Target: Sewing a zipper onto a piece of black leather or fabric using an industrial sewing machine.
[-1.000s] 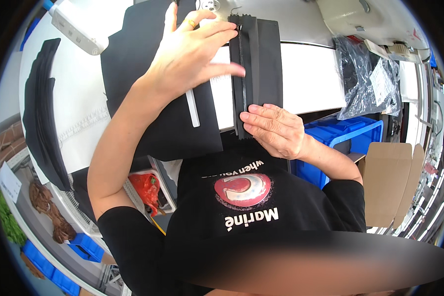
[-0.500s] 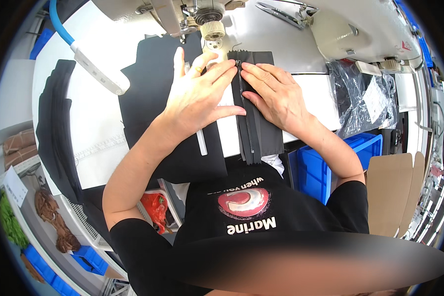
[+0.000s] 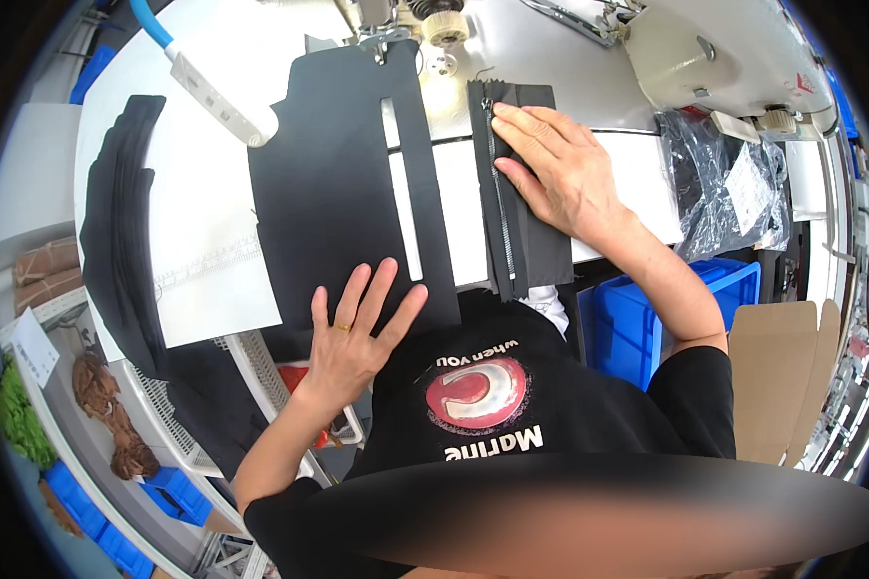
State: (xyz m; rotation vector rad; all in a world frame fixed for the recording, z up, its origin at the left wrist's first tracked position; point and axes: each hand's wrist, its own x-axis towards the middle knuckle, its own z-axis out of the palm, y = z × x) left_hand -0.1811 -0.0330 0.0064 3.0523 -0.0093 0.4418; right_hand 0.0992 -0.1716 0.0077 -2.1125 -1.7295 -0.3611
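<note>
A black fabric panel (image 3: 333, 164) with a long narrow slot lies flat on the white sewing table, its far edge close to the machine's presser foot (image 3: 381, 43). My left hand (image 3: 352, 333) rests with fingers spread on the panel's near edge. To the right lies a black zipper (image 3: 499, 193) with metal teeth, on a strip of dark fabric (image 3: 544, 232). My right hand (image 3: 560, 169) lies over that strip, fingers stretched out along the zipper's upper part, thumb beside the teeth. White tabletop shows through the slot and between the two pieces.
The sewing machine (image 3: 719, 58) stands along the back and right. A white lamp on a blue hose (image 3: 217, 96) reaches in at upper left. Stacked black fabric (image 3: 121, 222) lies left, a clear plastic bag (image 3: 719, 183) right. Below stand a blue crate (image 3: 618, 333) and a cardboard box (image 3: 772, 376).
My left hand has left the zipper and come back to the panel's near edge, baring the slot. My right hand stays on the zipper strip. The whole view has shifted slightly.
</note>
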